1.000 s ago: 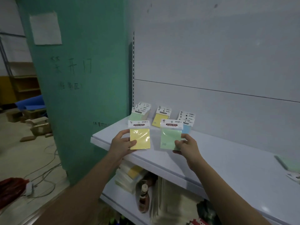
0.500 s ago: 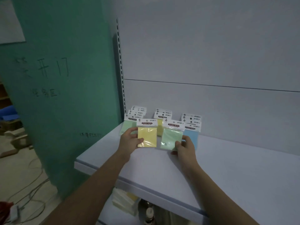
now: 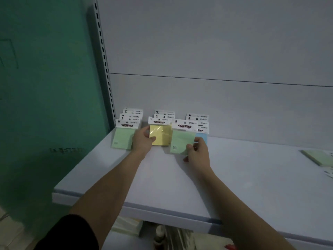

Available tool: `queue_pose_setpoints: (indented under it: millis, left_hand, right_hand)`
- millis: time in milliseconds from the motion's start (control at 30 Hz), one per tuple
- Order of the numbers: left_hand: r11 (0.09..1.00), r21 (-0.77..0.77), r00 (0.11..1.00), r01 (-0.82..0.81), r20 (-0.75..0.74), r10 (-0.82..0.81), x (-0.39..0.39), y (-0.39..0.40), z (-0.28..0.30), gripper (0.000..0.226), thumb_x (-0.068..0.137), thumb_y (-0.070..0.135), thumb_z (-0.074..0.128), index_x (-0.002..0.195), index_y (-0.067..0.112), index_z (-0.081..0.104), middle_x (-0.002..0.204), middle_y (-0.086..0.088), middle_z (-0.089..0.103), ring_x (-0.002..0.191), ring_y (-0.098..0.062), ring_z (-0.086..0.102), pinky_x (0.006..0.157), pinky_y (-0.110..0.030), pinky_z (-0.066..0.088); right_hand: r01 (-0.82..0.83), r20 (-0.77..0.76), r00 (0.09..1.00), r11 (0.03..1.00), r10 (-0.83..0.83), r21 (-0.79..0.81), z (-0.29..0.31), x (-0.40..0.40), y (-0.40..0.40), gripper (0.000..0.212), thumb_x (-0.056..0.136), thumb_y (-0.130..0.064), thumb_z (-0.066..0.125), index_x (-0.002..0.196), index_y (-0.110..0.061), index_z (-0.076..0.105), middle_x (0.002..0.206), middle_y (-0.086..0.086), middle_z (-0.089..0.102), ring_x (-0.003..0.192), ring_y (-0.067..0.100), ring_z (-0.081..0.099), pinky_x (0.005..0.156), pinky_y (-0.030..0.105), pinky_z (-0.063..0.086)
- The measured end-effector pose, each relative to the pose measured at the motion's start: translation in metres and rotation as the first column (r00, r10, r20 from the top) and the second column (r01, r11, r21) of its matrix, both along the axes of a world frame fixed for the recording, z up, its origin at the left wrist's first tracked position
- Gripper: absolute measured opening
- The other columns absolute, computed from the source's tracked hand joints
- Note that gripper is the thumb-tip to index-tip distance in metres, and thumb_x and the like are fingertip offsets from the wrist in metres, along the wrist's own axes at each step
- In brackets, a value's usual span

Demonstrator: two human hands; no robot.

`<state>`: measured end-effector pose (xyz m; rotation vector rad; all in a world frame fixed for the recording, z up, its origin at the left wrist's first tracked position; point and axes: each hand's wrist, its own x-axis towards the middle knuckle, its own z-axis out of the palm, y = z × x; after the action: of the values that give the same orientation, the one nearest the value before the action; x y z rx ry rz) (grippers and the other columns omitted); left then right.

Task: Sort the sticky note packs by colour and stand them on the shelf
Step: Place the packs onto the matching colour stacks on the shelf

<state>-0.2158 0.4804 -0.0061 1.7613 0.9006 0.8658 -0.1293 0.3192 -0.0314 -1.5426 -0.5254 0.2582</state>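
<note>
Three rows of sticky note packs stand against the back wall of the pale shelf: green packs at the left, yellow packs in the middle, blue packs at the right. My left hand grips a yellow pack upright at the front of the yellow row. My right hand holds a green pack by its lower right corner, in front of the blue row and just right of the yellow pack.
A green pack lies flat at the shelf's far right, with another pack's edge below it. A teal wall and a slotted upright border the shelf on the left. A lower shelf holds bottles and stock.
Both hands have carried their packs forward from the shelf's front edge to the rows at the back wall. The yellow pack now stands at the yellow row.
</note>
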Motion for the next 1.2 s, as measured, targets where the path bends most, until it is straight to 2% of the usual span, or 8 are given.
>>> queue_pose_setpoints:
  millis: [267,433,600,767,867,967,1100,1200]
  left_hand:
    - [0.984,0.174,0.993,0.037,-0.115,-0.017,0.011,0.011,-0.016,0.043,0.081,-0.003,0.068,0.122,0.009,0.064,0.105,-0.012,0.071,0.089,-0.024,0.065,0.076,-0.024,0.046]
    - [0.965,0.262,0.979,0.023,-0.201,0.031,0.017,0.021,-0.029,0.025,0.082,0.011,0.068,0.107,0.011,0.066,0.102,-0.015,0.069,0.096,-0.034,0.062,0.085,-0.042,0.050]
    - [0.948,0.317,0.977,0.040,-0.210,0.029,0.004,0.006,-0.021,0.037,0.091,0.016,0.056,0.125,0.002,0.053,0.120,-0.019,0.051,0.114,-0.032,0.047,0.097,-0.038,0.038]
    - [0.910,0.379,0.985,0.171,-0.103,-0.142,-0.047,0.001,-0.008,0.033,0.095,0.015,0.050,0.127,0.015,0.053,0.124,-0.004,0.050,0.111,-0.021,0.052,0.097,-0.038,0.044]
    - [0.865,0.458,0.964,0.204,-0.249,-0.096,-0.095,0.021,-0.009,0.033,0.096,0.020,0.049,0.128,0.017,0.055,0.128,-0.003,0.052,0.117,-0.021,0.048,0.098,-0.035,0.042]
    - [0.843,0.469,0.882,0.262,-0.471,-0.012,-0.139,0.047,-0.013,0.038,0.096,0.031,0.046,0.133,0.020,0.052,0.136,-0.003,0.048,0.124,-0.025,0.043,0.100,-0.038,0.041]
    - [0.835,0.394,0.747,0.384,-0.664,-0.030,-0.175,0.058,-0.023,0.050,0.098,0.045,0.034,0.144,0.027,0.039,0.153,-0.001,0.033,0.140,-0.024,0.028,0.115,-0.041,0.023]
    - [0.805,0.410,0.692,0.429,-0.722,-0.001,-0.179,0.055,-0.030,0.058,0.096,0.052,0.028,0.149,0.027,0.029,0.158,-0.003,0.021,0.146,-0.025,0.013,0.118,-0.046,0.008]
  right_hand:
    - [0.040,0.031,0.999,0.999,-0.041,0.016,-0.008,0.007,-0.002,0.018,0.093,-0.001,0.043,0.103,-0.011,0.055,0.097,0.011,0.064,0.077,0.021,0.061,0.050,0.023,0.050]
    - [0.045,0.084,0.996,0.998,-0.042,-0.032,-0.007,0.007,0.001,0.016,0.093,-0.002,0.045,0.102,-0.011,0.055,0.097,0.010,0.064,0.074,0.025,0.060,0.047,0.016,0.047]
    - [0.048,0.072,0.996,0.999,-0.046,-0.025,-0.004,0.004,-0.003,0.016,0.094,-0.001,0.046,0.101,-0.011,0.056,0.095,0.009,0.063,0.074,0.021,0.060,0.052,0.023,0.051]
    - [0.084,0.090,0.992,0.996,-0.086,0.024,0.004,-0.006,-0.008,0.019,0.087,0.003,0.050,0.097,-0.011,0.059,0.096,0.008,0.066,0.081,0.017,0.062,0.067,0.030,0.051]
    - [0.102,0.144,0.984,0.995,-0.103,0.014,0.005,-0.014,-0.004,0.019,0.077,-0.007,0.054,0.092,-0.015,0.064,0.094,0.007,0.070,0.087,0.022,0.066,0.080,0.039,0.051]
    - [0.070,0.178,0.982,0.996,-0.061,-0.047,0.010,-0.027,0.020,0.015,0.083,-0.005,0.059,0.096,-0.011,0.063,0.097,0.007,0.070,0.093,0.028,0.066,0.084,0.042,0.051]
    - [-0.008,0.036,0.999,0.999,0.010,-0.043,0.017,-0.063,0.074,0.015,0.088,-0.001,0.060,0.102,-0.008,0.060,0.093,0.007,0.066,0.084,0.024,0.064,0.071,0.030,0.052]
    - [-0.061,-0.053,0.997,0.997,0.058,-0.055,0.020,-0.090,0.116,0.015,0.088,0.001,0.062,0.099,-0.007,0.057,0.087,0.006,0.063,0.083,0.025,0.062,0.063,0.025,0.048]
